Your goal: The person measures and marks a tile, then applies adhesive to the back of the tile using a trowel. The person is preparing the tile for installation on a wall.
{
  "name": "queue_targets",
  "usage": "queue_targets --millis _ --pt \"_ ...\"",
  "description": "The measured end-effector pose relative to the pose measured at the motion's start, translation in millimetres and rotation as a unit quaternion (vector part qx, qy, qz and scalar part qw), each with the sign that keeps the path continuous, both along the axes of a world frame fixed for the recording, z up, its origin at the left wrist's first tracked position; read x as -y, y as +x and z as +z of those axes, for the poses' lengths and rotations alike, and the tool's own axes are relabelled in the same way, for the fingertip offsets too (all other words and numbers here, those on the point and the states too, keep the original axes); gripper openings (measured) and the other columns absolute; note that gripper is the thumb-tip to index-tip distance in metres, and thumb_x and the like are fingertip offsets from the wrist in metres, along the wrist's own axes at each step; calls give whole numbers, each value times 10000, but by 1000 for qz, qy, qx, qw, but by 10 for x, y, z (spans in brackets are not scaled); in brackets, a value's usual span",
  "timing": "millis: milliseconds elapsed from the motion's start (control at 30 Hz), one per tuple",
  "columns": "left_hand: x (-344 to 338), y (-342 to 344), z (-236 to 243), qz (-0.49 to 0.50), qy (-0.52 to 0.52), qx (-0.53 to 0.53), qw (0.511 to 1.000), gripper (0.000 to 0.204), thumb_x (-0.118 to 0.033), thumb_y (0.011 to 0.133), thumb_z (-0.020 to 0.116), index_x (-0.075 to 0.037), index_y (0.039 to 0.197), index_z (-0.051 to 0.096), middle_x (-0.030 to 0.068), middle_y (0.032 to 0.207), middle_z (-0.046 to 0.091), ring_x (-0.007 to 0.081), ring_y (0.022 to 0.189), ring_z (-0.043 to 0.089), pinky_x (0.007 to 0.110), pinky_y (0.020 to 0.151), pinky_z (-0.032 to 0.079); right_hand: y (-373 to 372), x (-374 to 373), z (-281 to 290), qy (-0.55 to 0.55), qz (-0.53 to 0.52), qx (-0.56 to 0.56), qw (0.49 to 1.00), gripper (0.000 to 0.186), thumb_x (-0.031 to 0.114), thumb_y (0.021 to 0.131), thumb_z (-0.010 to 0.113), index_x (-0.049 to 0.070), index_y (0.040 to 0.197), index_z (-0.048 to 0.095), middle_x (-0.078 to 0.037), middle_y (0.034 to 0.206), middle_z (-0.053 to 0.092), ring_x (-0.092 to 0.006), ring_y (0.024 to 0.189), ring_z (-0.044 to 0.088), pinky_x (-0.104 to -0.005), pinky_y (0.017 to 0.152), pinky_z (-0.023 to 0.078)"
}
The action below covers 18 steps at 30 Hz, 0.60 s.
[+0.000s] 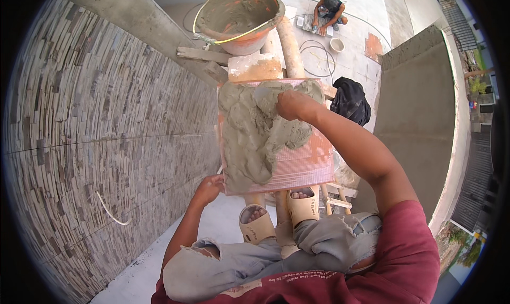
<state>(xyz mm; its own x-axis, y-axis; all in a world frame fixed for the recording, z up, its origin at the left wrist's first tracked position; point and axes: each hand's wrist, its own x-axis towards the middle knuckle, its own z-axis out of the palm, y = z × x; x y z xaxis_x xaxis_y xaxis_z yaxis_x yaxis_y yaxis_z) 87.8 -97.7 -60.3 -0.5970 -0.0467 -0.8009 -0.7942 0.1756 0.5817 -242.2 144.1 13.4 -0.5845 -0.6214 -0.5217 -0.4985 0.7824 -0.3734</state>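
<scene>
In front of me lies a square tile [305,168], its pink ridged back facing up. Wet grey mortar [247,139] covers its left side and far part, leaving the near right bare. My right hand [295,105] is closed in a fist over the far part of the tile. It holds a trowel [262,95], whose pale blade touches the mortar; the fist hides the handle. My left hand [210,188] grips the tile's near left corner, with some fingers hidden at the edge.
Beyond the tile, a mortar-smeared bucket [241,25] with a yellow handle stands on wooden supports. Stone-clad wall [117,118] rises at left, a plastered wall [417,123] at right. My sandaled feet rest on poles above the floor. Below, a co-worker [330,11] crouches near a black bag [350,99].
</scene>
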Motion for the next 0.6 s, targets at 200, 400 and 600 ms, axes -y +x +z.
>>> queue_targets --millis 200,400,600 --pt "-31 15 24 38 23 -10 999 398 17 858 550 53 1241 650 55 1062 712 131 911 644 251 836 495 -119 -444 51 97 -33 -6 995 343 84 844 523 1 1122 706 -214 1169 702 -374 1092 680 -447 913 551" --pt "33 39 -86 0 -16 6 1000 399 14 858 553 51 1244 650 62 1085 714 144 922 647 263 862 494 -126 -822 78 117 -83 -26 989 316 89 829 537 -1 1069 721 -224 1120 713 -376 1072 687 -453 891 556" --pt "86 105 -215 13 2 -6 1000 346 46 911 522 67 1232 648 81 1089 716 166 964 670 286 884 519 -141 -1135 69 98 -114 -44 988 383 271 920 514 -57 990 699 -264 1010 712 -415 976 693 -483 857 552"
